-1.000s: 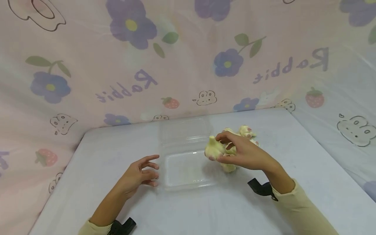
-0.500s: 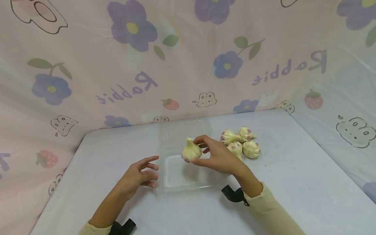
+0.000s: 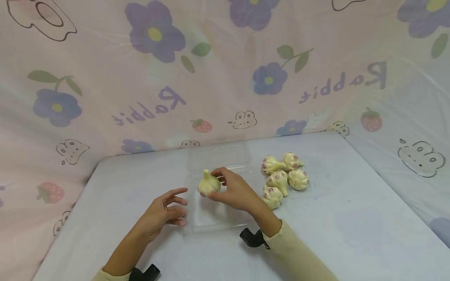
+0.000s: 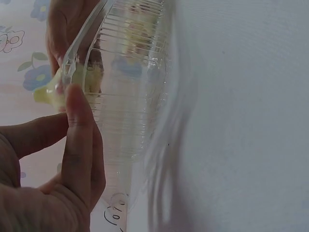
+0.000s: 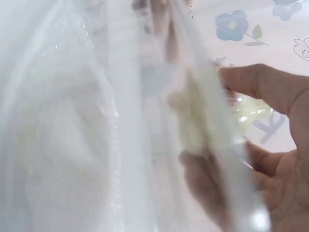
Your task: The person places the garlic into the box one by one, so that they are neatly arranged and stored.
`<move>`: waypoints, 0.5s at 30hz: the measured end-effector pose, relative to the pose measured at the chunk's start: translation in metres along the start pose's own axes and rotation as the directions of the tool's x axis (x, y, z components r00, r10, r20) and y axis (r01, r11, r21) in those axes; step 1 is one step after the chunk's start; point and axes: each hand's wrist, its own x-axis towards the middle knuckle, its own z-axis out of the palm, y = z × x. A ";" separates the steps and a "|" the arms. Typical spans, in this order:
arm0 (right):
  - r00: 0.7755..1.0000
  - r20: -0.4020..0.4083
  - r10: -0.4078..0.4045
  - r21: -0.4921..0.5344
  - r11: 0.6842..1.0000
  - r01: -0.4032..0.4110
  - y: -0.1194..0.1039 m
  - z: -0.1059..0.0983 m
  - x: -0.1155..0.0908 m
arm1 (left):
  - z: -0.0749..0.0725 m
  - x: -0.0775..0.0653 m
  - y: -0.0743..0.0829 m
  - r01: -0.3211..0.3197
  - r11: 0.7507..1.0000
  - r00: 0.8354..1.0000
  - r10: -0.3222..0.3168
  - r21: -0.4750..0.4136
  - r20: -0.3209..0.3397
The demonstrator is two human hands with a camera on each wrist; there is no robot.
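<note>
A pale garlic bulb (image 3: 209, 184) with a purple-tinged base is pinched between the thumb and fingers of my right hand (image 3: 233, 189), its stem pointing up. Below it lies a clear plastic clamshell box (image 3: 218, 226), with its lid (image 3: 219, 156) folded back towards the wall. My left hand (image 3: 163, 212) is beside the box's left side, fingers loosely spread. In the left wrist view a fingertip (image 4: 77, 99) overlaps the clear rim; whether it touches cannot be told. The right wrist view is blurred, and the box wall partly veils the bulb (image 5: 193, 121).
Several more garlic bulbs (image 3: 278, 181) lie in a cluster to the right of the box. A white cloth (image 3: 334, 218) covers the table. Behind it hangs a pink printed curtain (image 3: 218, 78) with flowers and rabbits.
My right hand has carried the garlic bulb leftwards, from beside the cluster to over the box's left part. The cluster is now uncovered. My left hand has hardly moved.
</note>
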 end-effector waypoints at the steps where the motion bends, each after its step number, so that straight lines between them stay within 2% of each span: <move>1: 1.000 -0.005 0.013 0.003 1.000 -0.013 -0.001 0.003 0.002 | 0.000 0.000 0.000 0.001 1.000 1.000 -0.001 -0.001 0.001; 7: 0.998 0.001 0.070 0.045 0.997 -0.070 -0.001 0.018 0.011 | 0.001 0.003 -0.002 0.006 1.000 1.000 -0.006 -0.013 -0.003; 15: 0.997 0.000 0.082 0.044 0.996 -0.082 0.003 0.029 0.017 | 0.000 0.002 -0.002 0.005 0.999 1.000 -0.005 -0.033 0.010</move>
